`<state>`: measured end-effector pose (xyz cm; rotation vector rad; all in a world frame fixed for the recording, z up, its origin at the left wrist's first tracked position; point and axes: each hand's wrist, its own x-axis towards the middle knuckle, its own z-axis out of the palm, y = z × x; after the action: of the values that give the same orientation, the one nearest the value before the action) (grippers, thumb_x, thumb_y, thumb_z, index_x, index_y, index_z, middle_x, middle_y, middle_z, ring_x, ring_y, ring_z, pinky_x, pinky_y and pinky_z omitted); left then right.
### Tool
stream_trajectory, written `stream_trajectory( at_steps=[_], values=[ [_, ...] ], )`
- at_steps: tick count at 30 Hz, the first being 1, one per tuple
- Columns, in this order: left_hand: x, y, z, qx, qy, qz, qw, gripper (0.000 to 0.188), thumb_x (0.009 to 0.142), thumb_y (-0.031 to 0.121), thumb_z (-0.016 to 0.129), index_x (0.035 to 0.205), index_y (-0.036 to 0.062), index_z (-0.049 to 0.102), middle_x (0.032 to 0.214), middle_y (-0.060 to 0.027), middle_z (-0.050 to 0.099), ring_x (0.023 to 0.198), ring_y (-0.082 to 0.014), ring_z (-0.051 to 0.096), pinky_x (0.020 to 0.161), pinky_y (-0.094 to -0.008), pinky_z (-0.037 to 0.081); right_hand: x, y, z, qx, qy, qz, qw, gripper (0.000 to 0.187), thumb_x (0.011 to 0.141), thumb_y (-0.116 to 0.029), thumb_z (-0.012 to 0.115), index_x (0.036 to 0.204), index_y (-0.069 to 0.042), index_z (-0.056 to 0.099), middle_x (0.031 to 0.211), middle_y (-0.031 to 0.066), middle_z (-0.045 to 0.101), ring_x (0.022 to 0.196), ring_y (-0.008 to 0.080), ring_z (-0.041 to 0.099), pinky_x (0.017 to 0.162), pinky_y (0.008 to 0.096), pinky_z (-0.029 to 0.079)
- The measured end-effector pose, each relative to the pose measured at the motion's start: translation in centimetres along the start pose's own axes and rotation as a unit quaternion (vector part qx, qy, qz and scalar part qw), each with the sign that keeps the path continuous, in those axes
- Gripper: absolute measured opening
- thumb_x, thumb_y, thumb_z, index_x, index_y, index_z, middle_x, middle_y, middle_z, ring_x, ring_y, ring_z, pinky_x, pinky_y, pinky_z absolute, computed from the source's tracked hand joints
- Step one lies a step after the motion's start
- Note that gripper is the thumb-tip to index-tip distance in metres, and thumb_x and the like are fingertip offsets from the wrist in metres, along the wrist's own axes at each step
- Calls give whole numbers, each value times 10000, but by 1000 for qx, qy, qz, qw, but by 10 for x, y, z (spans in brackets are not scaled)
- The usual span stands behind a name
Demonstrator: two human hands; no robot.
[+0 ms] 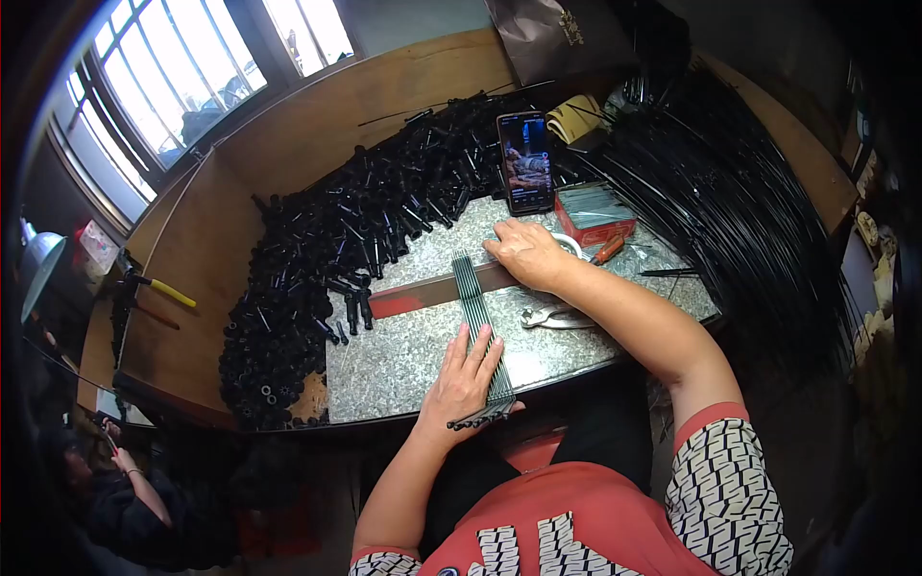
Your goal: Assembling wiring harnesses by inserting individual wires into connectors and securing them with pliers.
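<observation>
A row of thin dark rods (pixel 471 298) lies side by side across a flat reddish-brown bar (pixel 413 297) on the speckled grey board (pixel 384 360). Their black knobbed ends (pixel 480 416) come over the board's front edge, beside my left wrist. My left hand (pixel 466 379) is open, its fingers stretched out flat along the rods, its thumb showing past their right side. Farther off, my right hand (pixel 523 252) rests over the bar's right end with its fingers bent inward; whatever they hold is hidden. A white ring (pixel 567 245) shows just right of it.
Black tubular parts (pixel 365 206) are heaped left and behind. A lit phone (pixel 526 163) stands at the back, near a red box (pixel 597 230) and orange-handled tool (pixel 609 251). Metal pliers (pixel 557 318) lie right of the rods. Long black rods (pixel 730 182) fill the right. Another person (pixel 134 480) sits lower left.
</observation>
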<state>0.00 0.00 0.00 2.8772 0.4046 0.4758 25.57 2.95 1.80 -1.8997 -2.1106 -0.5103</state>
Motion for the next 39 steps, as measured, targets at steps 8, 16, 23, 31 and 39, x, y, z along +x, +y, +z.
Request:
stream_trajectory(
  at_steps=[8,16,23,31,39],
  values=[
    [1,-1,0,4,2,3,1000,931,673,500,777,1374,9,412,1440,-221,358,1374,-443,243,1104,-504,282,4,5,1,5,6,-27,1000,307,856,-129,499,1122,-113,653,972,119,569,982,271,564,841,388,473],
    [1,-3,0,1,5,11,1000,907,716,549,706,1371,-5,410,1432,-241,358,1360,-466,255,1092,-531,279,10,9,0,36,-16,-40,998,332,847,-118,503,1141,-116,659,975,128,565,983,284,559,864,386,466],
    [0,-1,-1,-2,10,7,1000,918,673,491,779,1360,-4,425,1426,-241,365,1364,-456,253,1098,-505,290,11,12,-2,45,-15,-54,997,332,834,-106,504,1121,-114,670,935,129,577,941,286,579,839,386,479],
    [1,0,-2,-1,16,9,1000,920,667,483,787,1361,-1,425,1413,-247,380,1357,-460,266,1093,-510,296,11,11,-1,43,-9,-55,998,338,833,-105,504,1131,-114,663,946,124,577,948,280,578,839,377,482],
    [1,1,-2,-3,13,6,1000,921,661,478,792,1358,-3,428,1413,-250,380,1354,-463,270,1091,-512,299,12,11,1,58,-20,-50,997,327,840,-115,497,1122,-108,661,937,126,575,953,286,577,824,387,483]
  ],
)
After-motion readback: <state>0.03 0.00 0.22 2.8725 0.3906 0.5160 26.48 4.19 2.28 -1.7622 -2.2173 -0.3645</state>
